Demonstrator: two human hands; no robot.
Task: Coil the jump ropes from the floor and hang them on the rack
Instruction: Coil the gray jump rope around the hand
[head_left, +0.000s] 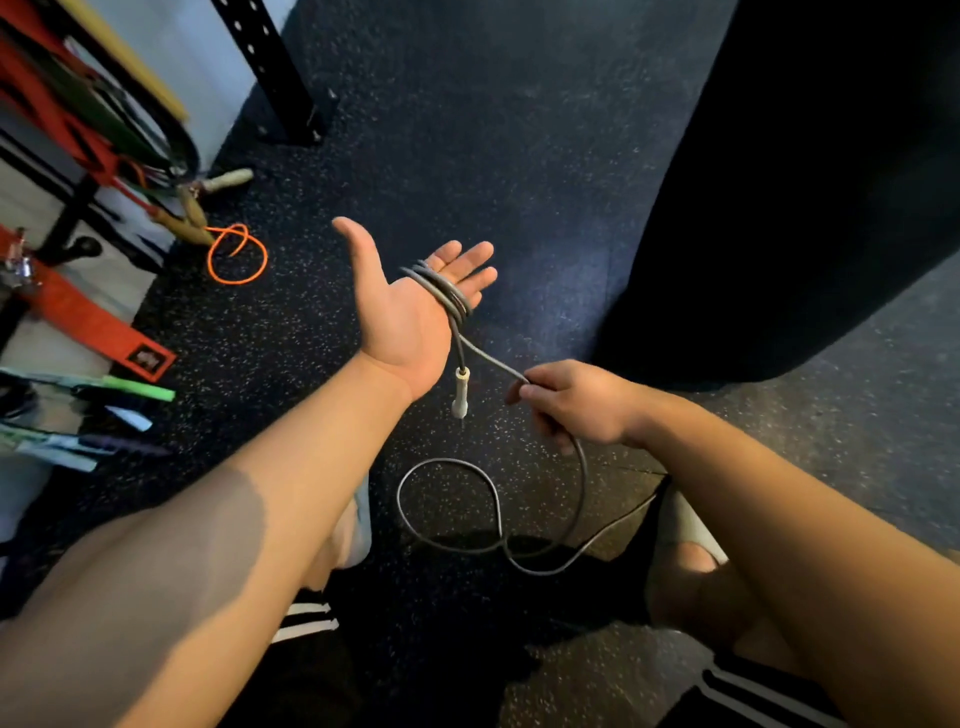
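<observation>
My left hand is held palm up with straight fingers, and several turns of a grey jump rope are wound around those fingers. The rope's pale handle dangles below the palm. My right hand pinches the same rope just right of the handle. From there the rope drops in a loose loop onto the floor between my legs. An orange jump rope with wooden handles lies on the floor at the left, beside the rack.
The rack at the left carries red, green and black bands and straps. A black perforated steel post stands at the top centre. A large black bag-like mass fills the right side. Speckled rubber flooring spreads between them.
</observation>
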